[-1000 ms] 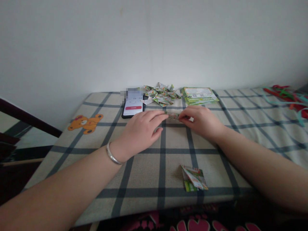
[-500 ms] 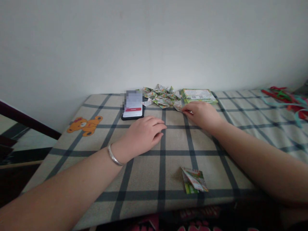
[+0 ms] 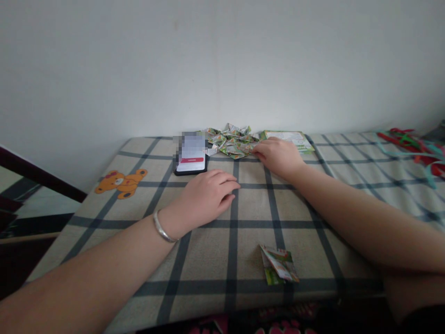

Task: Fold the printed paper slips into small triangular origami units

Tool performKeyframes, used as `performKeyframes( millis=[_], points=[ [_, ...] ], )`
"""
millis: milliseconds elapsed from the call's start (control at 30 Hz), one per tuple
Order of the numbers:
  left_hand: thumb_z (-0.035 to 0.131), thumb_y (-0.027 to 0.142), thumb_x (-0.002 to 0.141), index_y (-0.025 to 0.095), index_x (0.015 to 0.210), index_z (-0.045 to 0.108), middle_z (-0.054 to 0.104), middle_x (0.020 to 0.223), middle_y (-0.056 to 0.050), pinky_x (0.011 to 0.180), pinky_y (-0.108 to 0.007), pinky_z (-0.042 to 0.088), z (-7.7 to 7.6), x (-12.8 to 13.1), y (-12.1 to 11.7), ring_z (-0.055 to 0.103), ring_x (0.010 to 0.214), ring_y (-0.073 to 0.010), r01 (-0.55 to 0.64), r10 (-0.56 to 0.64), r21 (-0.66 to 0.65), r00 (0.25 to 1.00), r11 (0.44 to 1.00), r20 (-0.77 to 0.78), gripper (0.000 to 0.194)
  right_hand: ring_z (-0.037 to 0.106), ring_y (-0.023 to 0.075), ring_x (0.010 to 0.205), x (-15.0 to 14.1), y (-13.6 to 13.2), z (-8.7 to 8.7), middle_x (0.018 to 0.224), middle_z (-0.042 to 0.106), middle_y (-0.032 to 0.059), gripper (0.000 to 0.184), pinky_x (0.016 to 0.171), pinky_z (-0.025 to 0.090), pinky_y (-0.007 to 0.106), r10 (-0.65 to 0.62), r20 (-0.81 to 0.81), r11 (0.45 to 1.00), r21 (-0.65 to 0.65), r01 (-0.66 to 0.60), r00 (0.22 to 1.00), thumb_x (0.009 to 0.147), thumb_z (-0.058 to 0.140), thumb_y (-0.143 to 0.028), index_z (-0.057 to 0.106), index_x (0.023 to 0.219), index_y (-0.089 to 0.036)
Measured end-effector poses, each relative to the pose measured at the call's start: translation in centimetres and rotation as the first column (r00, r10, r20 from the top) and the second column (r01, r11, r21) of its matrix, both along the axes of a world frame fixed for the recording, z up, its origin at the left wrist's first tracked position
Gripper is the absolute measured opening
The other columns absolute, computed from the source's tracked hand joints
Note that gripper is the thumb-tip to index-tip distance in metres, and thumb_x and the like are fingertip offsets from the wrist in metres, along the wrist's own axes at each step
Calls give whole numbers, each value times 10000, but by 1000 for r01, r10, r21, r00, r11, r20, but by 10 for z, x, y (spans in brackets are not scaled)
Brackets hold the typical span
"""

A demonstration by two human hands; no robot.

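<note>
Head view: at the lower edge, dark clothing with a pink print (image 3: 210,324) shows below the plaid tablecloth (image 3: 208,260). Near the cloth's front edge, right of centre, lies a folded piece of printed paper (image 3: 279,266), one flap slightly raised. Beyond it and to the left, the left hand (image 3: 210,192), with a silver bangle (image 3: 163,227) at the wrist, is palm down and released, fingers loosely bent. An orange teddy-bear motif (image 3: 121,184) lies farther left. A smartphone (image 3: 190,164), screen up and partly pixelated, lies just beyond the left hand. The right hand (image 3: 280,155) has its fingertips together at the right side of a heap of folded printed-paper pieces (image 3: 232,139); whether it grasps one cannot be told. Behind this hand, partly hidden, are green-bordered printed sheets (image 3: 287,135); far right, red, green and turquoise ribbons (image 3: 410,141). A pale wall (image 3: 222,60) stands behind.
</note>
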State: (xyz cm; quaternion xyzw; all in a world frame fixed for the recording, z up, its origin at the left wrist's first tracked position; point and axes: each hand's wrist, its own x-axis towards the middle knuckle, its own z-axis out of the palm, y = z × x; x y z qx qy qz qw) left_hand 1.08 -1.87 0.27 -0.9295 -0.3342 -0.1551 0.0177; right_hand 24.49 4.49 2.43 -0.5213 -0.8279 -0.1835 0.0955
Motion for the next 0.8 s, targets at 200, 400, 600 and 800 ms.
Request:
performKeyframes(
  millis=[200, 400, 600, 800],
  points=[
    [511, 237, 937, 201, 1147, 663, 640, 1214, -54, 995, -423, 478, 0, -1, 0, 569, 1121, -229, 3, -3, 2, 1000, 1000, -16, 261, 603, 244, 987, 5, -1, -4, 1026, 733, 65, 253, 732, 436, 325, 66, -137, 997, 51, -60, 988, 922, 499, -266, 718, 1044, -235],
    [520, 233, 934, 203, 1141, 665, 640, 1212, -58, 997, -422, 480, 0, -2, 1, 571, 1127, -221, 5, -5, -6, 1000, 1000, -3, 254, 614, 252, 1019, 26, 2, -3, 1097, 704, 94, 254, 895, 446, 362, 55, -281, 997, 75, -35, 958, 870, 566, -285, 715, 1057, -197],
    [520, 235, 936, 206, 1149, 661, 638, 1218, -57, 1005, -426, 476, 0, -1, 1, 568, 1138, -218, 7, -7, -13, 1000, 1000, -8, 257, 598, 290, 1087, 49, 7, -2, 1151, 702, 90, 308, 916, 451, 404, -118, -166, 992, 24, 123, 979, 845, 596, -389, 716, 1060, -205],
    [506, 236, 944, 202, 1160, 654, 632, 1229, -57, 1009, -426, 471, 0, -1, 1, 562, 1138, -221, 9, -9, -9, 1000, 1000, -19, 264, 635, 282, 1025, 54, 11, -7, 1122, 726, 84, 390, 820, 481, 388, -202, -74, 979, -40, 200, 976, 851, 569, -451, 705, 1132, -218]
  ],
)
